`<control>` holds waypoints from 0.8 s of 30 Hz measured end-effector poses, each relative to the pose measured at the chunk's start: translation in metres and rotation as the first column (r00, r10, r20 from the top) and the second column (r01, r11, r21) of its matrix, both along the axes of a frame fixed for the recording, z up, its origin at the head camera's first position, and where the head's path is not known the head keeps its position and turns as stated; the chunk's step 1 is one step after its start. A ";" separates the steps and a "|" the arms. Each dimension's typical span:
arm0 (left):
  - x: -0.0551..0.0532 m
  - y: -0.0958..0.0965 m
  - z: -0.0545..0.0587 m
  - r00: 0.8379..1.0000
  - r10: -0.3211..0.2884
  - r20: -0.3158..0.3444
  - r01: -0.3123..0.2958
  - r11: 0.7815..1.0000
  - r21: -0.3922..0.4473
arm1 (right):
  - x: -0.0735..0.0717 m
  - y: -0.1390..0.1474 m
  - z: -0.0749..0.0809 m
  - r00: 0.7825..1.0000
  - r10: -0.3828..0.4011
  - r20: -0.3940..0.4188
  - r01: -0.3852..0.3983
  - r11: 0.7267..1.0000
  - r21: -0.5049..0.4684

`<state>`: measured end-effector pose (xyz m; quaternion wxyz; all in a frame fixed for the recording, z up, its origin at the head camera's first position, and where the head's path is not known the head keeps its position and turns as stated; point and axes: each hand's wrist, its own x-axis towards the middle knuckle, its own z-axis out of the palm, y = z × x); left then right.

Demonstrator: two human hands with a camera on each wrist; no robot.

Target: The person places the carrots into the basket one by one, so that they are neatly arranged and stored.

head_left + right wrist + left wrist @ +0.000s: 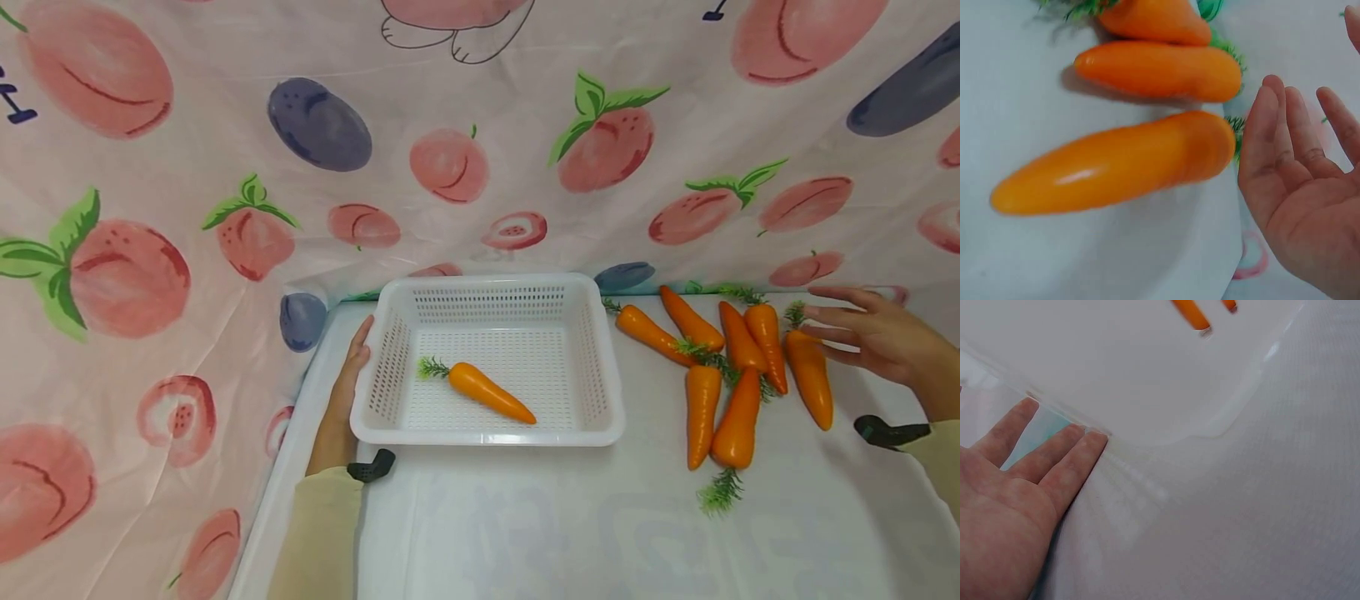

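A white perforated plastic basket (487, 437) stands on the table with one orange carrot (491, 392) lying in it, green top to the left. My left hand (347, 400) rests against the basket's left side; in the left wrist view its straight fingertips (1094, 439) touch the white wall. On the right my right hand (873, 337) hovers by the rightmost carrot (810, 379), close to its leafy top. Its fingers are spread and hold nothing. In the right wrist view that carrot (1116, 165) lies beside the open palm (1310, 206).
Several more carrots lie in a loose cluster right of the basket, including one carrot (738, 425) pointing its leaves to the front. White cloth (570, 525) covers the table. A fruit-printed curtain (450, 100) hangs behind and along the left.
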<state>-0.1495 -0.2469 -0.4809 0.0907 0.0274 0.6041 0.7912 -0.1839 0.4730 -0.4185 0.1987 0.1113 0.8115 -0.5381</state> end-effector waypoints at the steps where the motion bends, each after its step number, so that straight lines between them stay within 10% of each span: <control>1: -0.001 0.000 0.000 1.000 -0.003 -0.004 0.003 1.000 0.006 | 0.001 0.003 -0.002 1.000 -0.012 0.003 0.012 1.000 0.005; 13: 0.000 -0.002 -0.004 1.000 0.004 0.014 -0.004 1.000 -0.023 | 0.013 0.028 -0.025 0.982 -0.188 0.034 0.184 0.978 0.101; 24: -0.015 -0.003 -0.003 0.998 -0.031 -0.054 0.033 0.999 0.033 | 0.019 0.040 -0.038 0.975 -0.169 0.143 0.177 0.983 -0.045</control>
